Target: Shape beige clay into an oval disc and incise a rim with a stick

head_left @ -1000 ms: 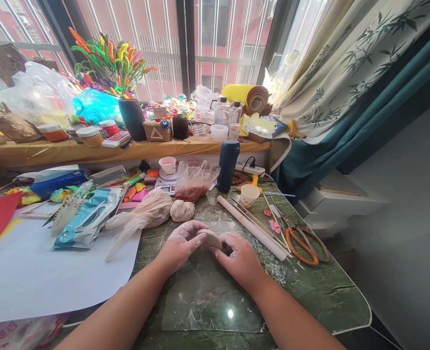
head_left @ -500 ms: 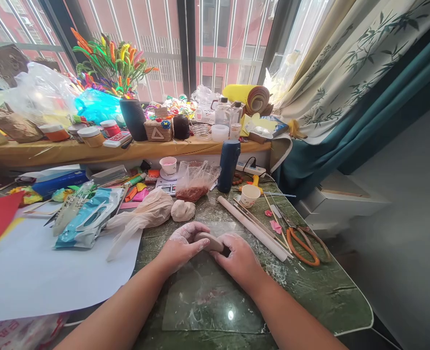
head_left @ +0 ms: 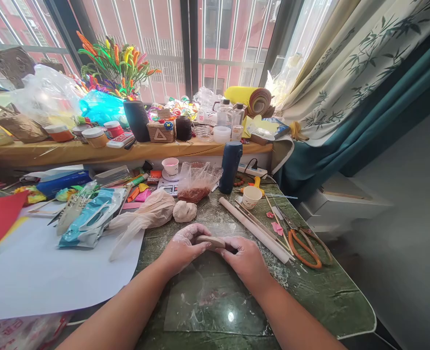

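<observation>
Between my two hands is a flattened piece of greyish-beige clay (head_left: 211, 241), held edge-on above a clear sheet (head_left: 215, 296) on the green tabletop. My left hand (head_left: 188, 243) pinches its left end, thumb in front and fingers behind. At the other end, my right hand (head_left: 242, 255) grips it between thumb and curled fingers. White powder coats the fingers. Behind the hands sits a pale lump of clay (head_left: 185, 211), touching a knotted plastic bag (head_left: 152, 209).
A pale rolling pin (head_left: 253, 228), thin sticks and orange-handled scissors (head_left: 306, 248) lie to the right. A paper cup (head_left: 252, 197) and a dark blue bottle (head_left: 230, 167) stand behind. On the left are white paper (head_left: 91, 277) and a wipes pack (head_left: 93, 218).
The clay piece has tipped and now shows a thinner edge. My right hand has shifted slightly in its grip. The whole view has moved a little.
</observation>
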The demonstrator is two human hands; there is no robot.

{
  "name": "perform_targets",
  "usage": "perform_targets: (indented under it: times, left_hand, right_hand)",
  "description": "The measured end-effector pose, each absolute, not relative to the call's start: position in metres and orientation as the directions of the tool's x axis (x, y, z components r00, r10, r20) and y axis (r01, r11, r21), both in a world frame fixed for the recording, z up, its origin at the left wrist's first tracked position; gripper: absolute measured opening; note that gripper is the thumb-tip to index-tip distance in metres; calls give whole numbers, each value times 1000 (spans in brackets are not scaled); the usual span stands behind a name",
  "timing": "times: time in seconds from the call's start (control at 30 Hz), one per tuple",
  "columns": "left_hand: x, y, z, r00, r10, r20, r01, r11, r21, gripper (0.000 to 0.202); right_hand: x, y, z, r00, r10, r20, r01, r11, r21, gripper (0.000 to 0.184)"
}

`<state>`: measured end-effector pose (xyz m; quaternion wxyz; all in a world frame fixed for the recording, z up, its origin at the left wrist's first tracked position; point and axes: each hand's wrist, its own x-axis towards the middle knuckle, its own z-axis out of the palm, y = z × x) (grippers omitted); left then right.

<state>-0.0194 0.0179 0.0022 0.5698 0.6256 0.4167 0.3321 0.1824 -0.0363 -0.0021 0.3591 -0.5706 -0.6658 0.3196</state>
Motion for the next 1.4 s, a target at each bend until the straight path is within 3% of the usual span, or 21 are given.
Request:
perform_targets:
  times: [0.2, 0.5, 0.73, 0.93, 1.1, 1.23, 1.4]
  left_hand:
    - [-19, 18, 1, 439, 897, -58, 93, 19, 995, 21]
    - [-19, 18, 2, 461, 886, -43, 35, 30, 999, 23]
    - [-21, 18, 0, 449, 892, -56, 178, -28, 984, 30]
    - [-18, 14, 13, 438, 897, 58, 228, -173, 958, 18]
    - [-18, 13, 11, 419, 907, 31, 183, -117, 976, 21]
    - [-20, 16, 3, 409, 912, 17, 178, -98, 979, 36]
    - [-21, 18, 0, 440, 898, 15, 230, -129, 965, 24]
  right_hand:
    - [185, -36, -9, -84, 987, 140, 614, 162, -773, 21]
    - [189, -38, -2, -143, 979, 147, 442, 196, -875, 25]
    - [188, -39, -3, -150, 969, 195, 415, 241, -877, 24]
    - [188, -42, -6, -110, 969, 221, 401, 246, -882, 28]
    - [187, -42, -3, -97, 976, 195, 431, 218, -875, 34]
    - [185, -39, -2, -93, 982, 166, 419, 189, -888, 30]
    - [185, -37, -6, -103, 984, 148, 432, 179, -884, 30]
